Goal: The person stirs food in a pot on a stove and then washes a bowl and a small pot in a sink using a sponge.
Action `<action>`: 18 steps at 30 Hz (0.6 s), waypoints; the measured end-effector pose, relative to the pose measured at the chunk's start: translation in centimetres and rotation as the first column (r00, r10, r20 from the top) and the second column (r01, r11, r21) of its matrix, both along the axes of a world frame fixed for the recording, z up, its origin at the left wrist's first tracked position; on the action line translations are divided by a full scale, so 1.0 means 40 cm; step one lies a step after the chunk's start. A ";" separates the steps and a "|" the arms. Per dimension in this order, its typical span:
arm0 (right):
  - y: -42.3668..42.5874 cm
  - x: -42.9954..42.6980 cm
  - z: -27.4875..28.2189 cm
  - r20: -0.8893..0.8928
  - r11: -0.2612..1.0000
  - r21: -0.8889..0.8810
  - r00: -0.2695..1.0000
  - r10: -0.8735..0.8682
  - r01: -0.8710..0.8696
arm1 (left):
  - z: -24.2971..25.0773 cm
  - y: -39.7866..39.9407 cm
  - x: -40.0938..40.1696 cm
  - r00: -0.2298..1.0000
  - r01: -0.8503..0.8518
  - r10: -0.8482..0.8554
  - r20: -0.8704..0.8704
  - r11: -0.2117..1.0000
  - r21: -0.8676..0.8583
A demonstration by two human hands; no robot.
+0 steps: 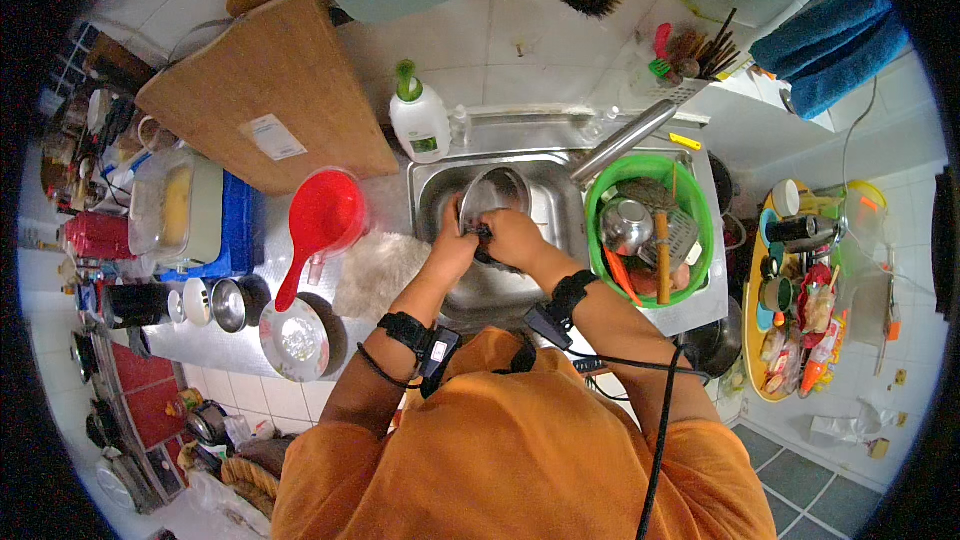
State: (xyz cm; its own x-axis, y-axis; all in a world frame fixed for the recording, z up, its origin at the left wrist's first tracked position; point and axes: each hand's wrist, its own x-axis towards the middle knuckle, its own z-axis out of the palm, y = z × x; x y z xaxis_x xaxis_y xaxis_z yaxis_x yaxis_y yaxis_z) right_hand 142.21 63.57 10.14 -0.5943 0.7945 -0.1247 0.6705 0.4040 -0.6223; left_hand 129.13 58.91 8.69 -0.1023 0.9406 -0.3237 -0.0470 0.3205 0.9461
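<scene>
Over the stainless steel sink basin (555,187), both hands are on a round lid with a dark rim fitting, seemingly a glass pot lid (496,191). My left hand (452,244) grips its left and near edge. At the dark part on the near side of the lid are the fingers of my right hand (514,240). The fingertips of both hands nearly meet there. What the dark part is, a knob or something else, cannot be told. Each wrist wears a black strap with a small device.
Right of the basin stands a green basin (592,240) of utensils and a metal bowl, under a steel faucet (626,141). On the left counter are a red dipper (326,210), a floral plate (294,339), a cloth (379,274) and a wooden board (277,90). A soap pump bottle (420,124) stands behind.
</scene>
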 end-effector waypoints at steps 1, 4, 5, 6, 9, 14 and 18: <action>-0.006 -0.017 0.020 -0.060 1.000 0.005 0.998 -0.028 0.028 | 0.015 0.002 0.000 1.000 0.002 -0.002 -0.002 1.000 -0.001; 0.005 -0.051 0.036 -0.437 0.945 0.171 0.881 -0.180 0.277 | 0.043 0.002 0.002 0.991 -0.015 0.025 0.135 0.997 -0.073; 0.015 -0.047 0.044 -0.439 0.946 0.168 0.881 -0.179 0.276 | 0.053 -0.001 0.005 0.991 -0.017 0.027 0.132 0.997 -0.075; 0.030 -0.040 0.067 -0.290 0.903 0.318 0.937 -0.197 0.288 | 0.083 -0.002 0.007 0.994 -0.011 0.019 0.108 0.997 -0.079; 0.059 -0.011 0.056 -0.003 0.797 0.573 0.974 -0.228 0.189 | 0.061 0.006 0.006 1.000 0.001 -0.001 0.022 1.000 0.011; 0.026 0.009 0.012 0.255 0.973 0.163 0.945 -0.202 0.164 | 0.063 0.007 0.015 0.945 0.116 -0.037 -0.324 0.967 0.228; 0.004 -0.008 0.057 -0.247 0.983 -0.073 0.952 -0.182 0.169 | 0.072 0.013 0.009 0.977 0.089 -0.040 -0.211 0.969 0.231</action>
State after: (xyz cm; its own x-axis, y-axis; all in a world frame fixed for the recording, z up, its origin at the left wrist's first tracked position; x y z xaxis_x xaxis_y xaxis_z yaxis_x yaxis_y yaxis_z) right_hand 141.88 63.75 12.43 -0.4634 0.8856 -0.0318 0.5470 0.2576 -0.7965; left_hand 129.49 59.44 11.56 -0.0794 0.9945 -0.0690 0.1671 0.0815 0.9826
